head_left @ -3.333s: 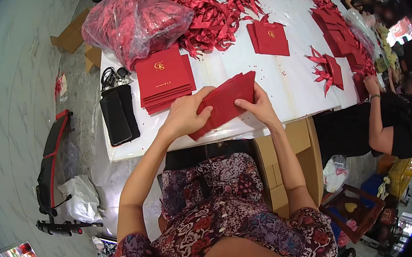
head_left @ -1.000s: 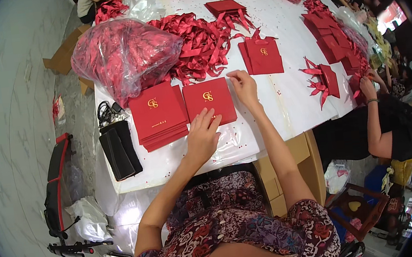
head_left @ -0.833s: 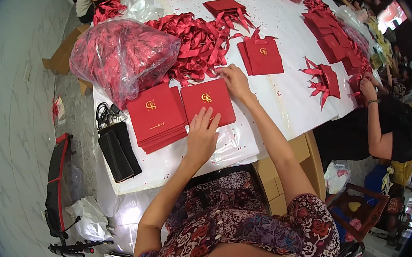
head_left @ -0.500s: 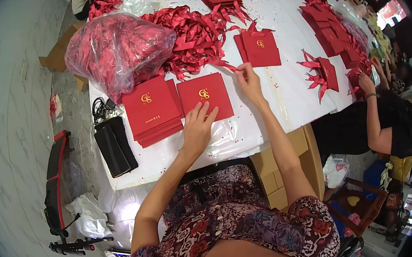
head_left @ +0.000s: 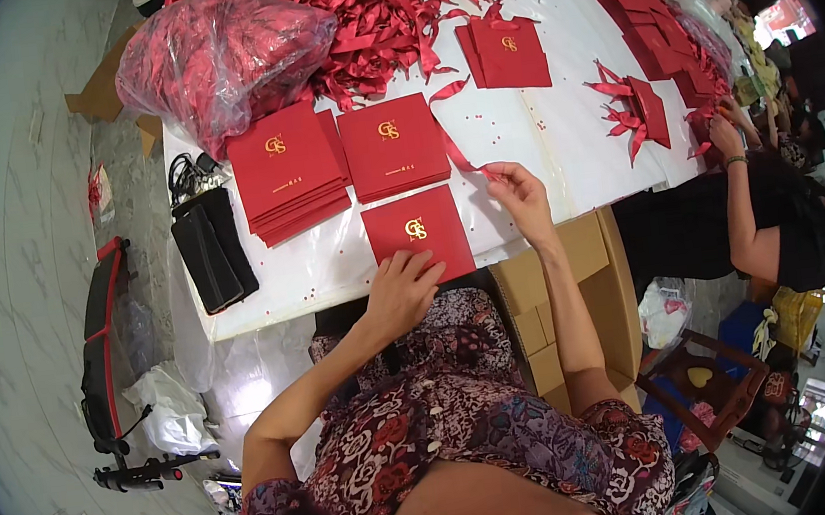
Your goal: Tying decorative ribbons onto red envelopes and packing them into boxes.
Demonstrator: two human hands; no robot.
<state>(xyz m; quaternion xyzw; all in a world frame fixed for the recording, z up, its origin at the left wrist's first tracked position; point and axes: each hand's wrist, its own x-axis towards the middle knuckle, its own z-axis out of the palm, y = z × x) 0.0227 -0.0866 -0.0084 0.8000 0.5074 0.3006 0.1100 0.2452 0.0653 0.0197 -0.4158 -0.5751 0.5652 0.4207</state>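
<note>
Ribbon [head_left: 456,147], red and narrow, is pinched between the fingertips of the right hand [head_left: 524,200] near the table's front edge; from the pinch it runs up and leftward over the white table [head_left: 559,121], past the right side of the middle stack of red folders [head_left: 393,146], and ends in a loose curl. The left hand [head_left: 401,291] is laid flat and open, fingers spread, on the lower edge of a single red folder [head_left: 418,234] with a gold emblem; nothing is grasped by it, the folder is only pressed down.

Position of folder: directly in front of the person, at the table's near edge, just below the middle stack and just left of the right hand. Ribbon end and folder's right edge are near but apart.

Judgement on handling: the folder is best kept pinned by the flat palm so that it is not dragged on the smooth table cover. The ribbon should be kept untwisted and drawn clear of the stack corner before it is brought across.

Surroundings: a second, taller stack of folders [head_left: 285,170] at left, a heap of loose red ribbons [head_left: 378,25] beyond, a clear bag of red material [head_left: 215,52] at far left, a black pouch [head_left: 211,249] on the table's left edge. Another person's hand [head_left: 725,136] is at work at the right side.
</note>
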